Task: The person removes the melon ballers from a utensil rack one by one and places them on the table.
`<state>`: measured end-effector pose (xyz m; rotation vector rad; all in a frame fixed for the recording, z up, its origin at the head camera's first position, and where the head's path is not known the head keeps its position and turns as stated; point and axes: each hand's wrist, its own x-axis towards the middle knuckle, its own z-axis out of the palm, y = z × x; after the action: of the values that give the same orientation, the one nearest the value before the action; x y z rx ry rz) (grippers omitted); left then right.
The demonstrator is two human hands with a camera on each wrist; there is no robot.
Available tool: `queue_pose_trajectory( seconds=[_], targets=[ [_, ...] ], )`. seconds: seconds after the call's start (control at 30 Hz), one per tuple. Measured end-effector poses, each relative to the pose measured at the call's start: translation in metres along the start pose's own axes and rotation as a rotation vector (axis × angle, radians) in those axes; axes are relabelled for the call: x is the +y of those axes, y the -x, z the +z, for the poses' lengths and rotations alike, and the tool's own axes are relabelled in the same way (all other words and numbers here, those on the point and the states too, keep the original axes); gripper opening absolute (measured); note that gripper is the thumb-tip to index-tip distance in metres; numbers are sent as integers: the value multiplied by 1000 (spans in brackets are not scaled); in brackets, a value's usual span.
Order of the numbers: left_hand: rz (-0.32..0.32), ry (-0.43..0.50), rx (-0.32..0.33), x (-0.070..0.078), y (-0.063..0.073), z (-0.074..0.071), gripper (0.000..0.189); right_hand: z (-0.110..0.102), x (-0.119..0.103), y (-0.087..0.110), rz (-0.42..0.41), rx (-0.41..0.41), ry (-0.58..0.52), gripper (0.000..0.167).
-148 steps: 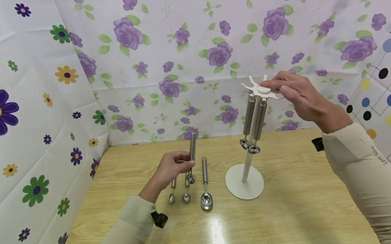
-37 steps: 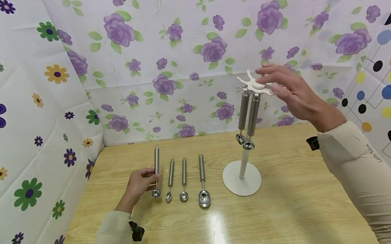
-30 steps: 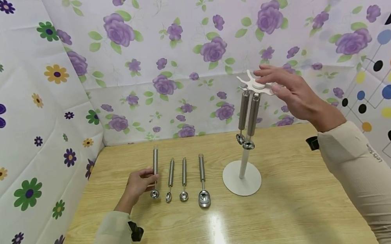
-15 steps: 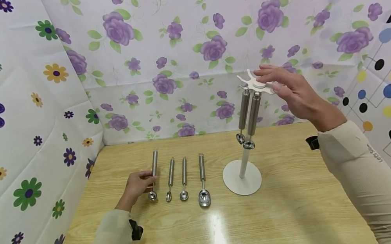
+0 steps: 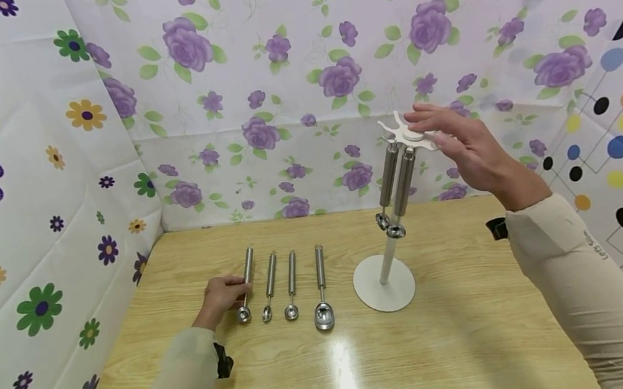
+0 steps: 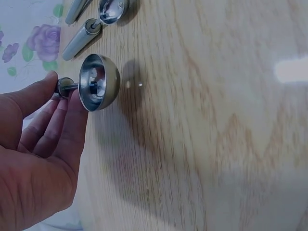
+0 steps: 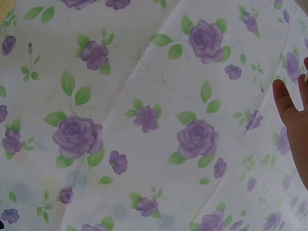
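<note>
My left hand (image 5: pixel 222 296) pinches a steel melon baller (image 5: pixel 248 264) by its handle, low at the left end of a row of scoops. Thumb and fingers close round the handle's lower end in the left wrist view, where the bowl (image 6: pixel 114 82) hangs close over the wood. My right hand (image 5: pixel 467 145) is at the top of a white utensil stand (image 5: pixel 364 284), fingers fairly straight, fingertips at the hub. Two steel scoops (image 5: pixel 402 182) hang from the stand's hooks. Only the edge of my right hand (image 7: pixel 296 127) shows in the right wrist view.
To the right of the held melon baller lie two slim scoops, a narrow one (image 5: pixel 271 276) and a round one (image 5: pixel 292 274), then a larger ice cream scoop (image 5: pixel 320 269). Flowered cloth (image 5: pixel 278 79) hangs behind the wooden table (image 5: pixel 283 372).
The left hand has carried the melon baller leftward from over the other scoops and lowered it to the table at the row's left end. The right hand stays at the stand's top, fingers slightly straighter.
</note>
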<state>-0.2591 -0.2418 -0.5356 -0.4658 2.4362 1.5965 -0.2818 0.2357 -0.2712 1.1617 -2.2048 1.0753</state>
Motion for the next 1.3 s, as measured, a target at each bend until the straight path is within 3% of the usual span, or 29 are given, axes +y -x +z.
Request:
queue_pose_trajectory(
  seconds=[0.37,0.63,0.9,1.3],
  targets=[
    [8,-69,27,4,-8,11,27,0,1,1,-7,17,2,41],
    [-21,-86,30,2,-16,14,28,2,0,0,-16,24,-5,39],
    [-38,-122,13,0,-13,15,31,3,0,0,-24,27,-8,41],
    [-14,-153,3,3,-7,12,31,3,2,-1,-58,31,-9,40]
  ],
)
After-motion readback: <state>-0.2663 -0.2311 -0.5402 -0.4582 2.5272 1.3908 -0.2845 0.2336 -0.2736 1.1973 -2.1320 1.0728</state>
